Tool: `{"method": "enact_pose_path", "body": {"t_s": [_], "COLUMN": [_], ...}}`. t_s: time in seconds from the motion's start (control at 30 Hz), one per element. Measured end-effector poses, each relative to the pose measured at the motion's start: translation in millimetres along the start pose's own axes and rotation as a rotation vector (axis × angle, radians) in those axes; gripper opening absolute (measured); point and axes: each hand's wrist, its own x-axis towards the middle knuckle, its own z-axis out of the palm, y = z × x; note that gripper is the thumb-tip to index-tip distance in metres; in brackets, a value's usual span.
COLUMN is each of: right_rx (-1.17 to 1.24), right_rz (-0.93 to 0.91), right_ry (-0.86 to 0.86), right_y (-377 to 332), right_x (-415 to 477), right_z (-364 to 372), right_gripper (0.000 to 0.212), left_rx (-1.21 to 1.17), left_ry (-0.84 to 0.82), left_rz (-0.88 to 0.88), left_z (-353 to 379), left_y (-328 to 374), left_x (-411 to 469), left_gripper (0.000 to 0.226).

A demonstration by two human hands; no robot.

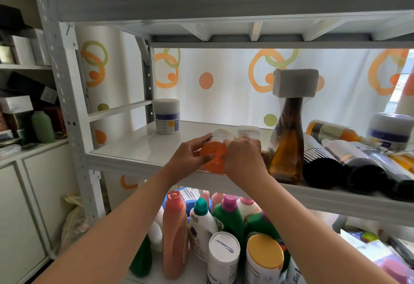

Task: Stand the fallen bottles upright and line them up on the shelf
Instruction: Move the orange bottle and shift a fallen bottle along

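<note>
An orange bottle lies on its side at the front edge of the middle shelf, roughly midway along it, with its round base towards the camera and its neck towards the back. Both hands hold it. The left hand grips its left side, fingers curled over the top and thumb pressed on the rim of the base. The right hand wraps its right side, fingers curled over the body.

Just to the right an amber bottle with a white block cap stands upright. Beyond it dark bottles lie on their sides towards the shelf's right end, bases at the front edge. A white jar stands at the back left corner. Detergent bottles stand on the shelf below.
</note>
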Motion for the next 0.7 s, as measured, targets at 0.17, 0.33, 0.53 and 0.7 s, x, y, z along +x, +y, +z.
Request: {"method": "enact_pose_path", "body": {"t_s": [0.17, 0.33, 0.53, 0.7], "right_rx": [0.058, 0.092, 0.093, 0.131], "right_rz": [0.010, 0.011, 0.005, 0.009], "right_ry": [0.031, 0.043, 0.040, 0.048], "right_y": [1.8, 1.3, -0.2, 0.1], "right_x": [-3.7, -2.6, -0.6, -2.6], "right_z": [3.9, 5.3, 2.0, -0.8], "right_gripper": [0.041, 0.041, 0.041, 0.043], "left_rx": [0.030, 0.055, 0.048, 0.063], "left_ry": [0.020, 0.023, 0.031, 0.053], "left_rz": [0.033, 0.018, 0.006, 0.038], "left_z": [1.7, 0.6, 0.1, -3.3], "left_y": [1.7, 2.0, -1.4, 5.1], "left_x": [-1.2, -1.2, -0.9, -4.1], "left_gripper": [0.062, 0.061, 0.061, 0.055]}}
